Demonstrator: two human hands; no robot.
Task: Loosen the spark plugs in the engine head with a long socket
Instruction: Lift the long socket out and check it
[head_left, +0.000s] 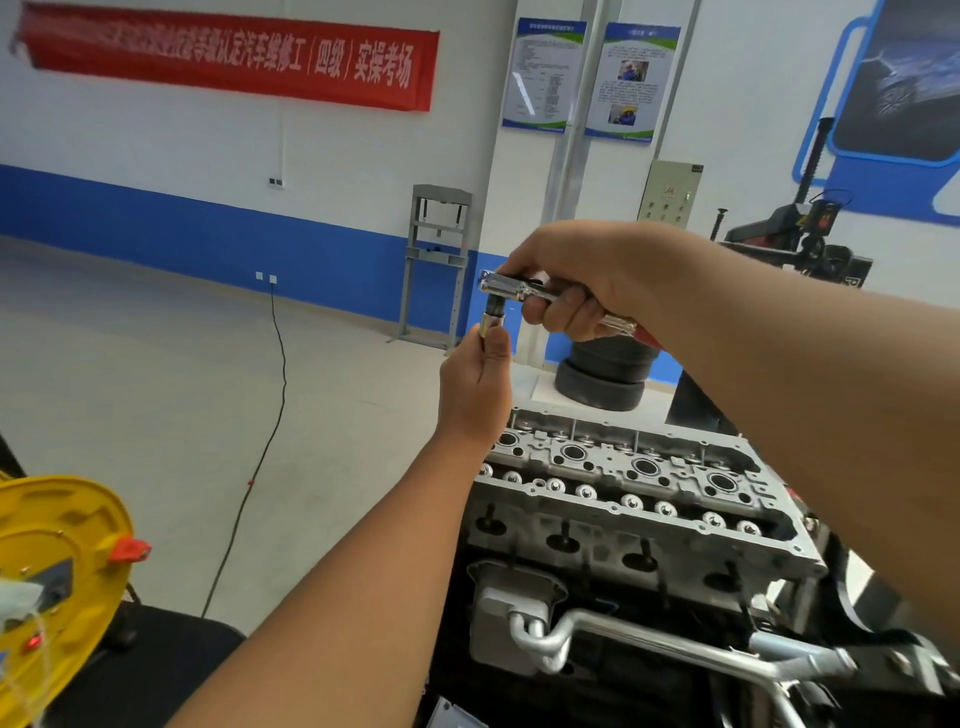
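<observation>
Chrome socket held at ratchet, above engine head

Yellow plastic cable reel (57, 566) stands far left. Left hand (475, 387) pinches the chrome long socket (490, 326) under the chrome ratchet wrench (524, 288), gripped by the right hand (587, 275). Grey aluminium engine head (639, 483) lies below, apart.

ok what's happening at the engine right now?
A person holds a ratchet in the right hand and grips the long socket under its head with the left hand, both raised above the cylinder head. The socket isn't in any plug well yet, so no loosening has begun.
</observation>
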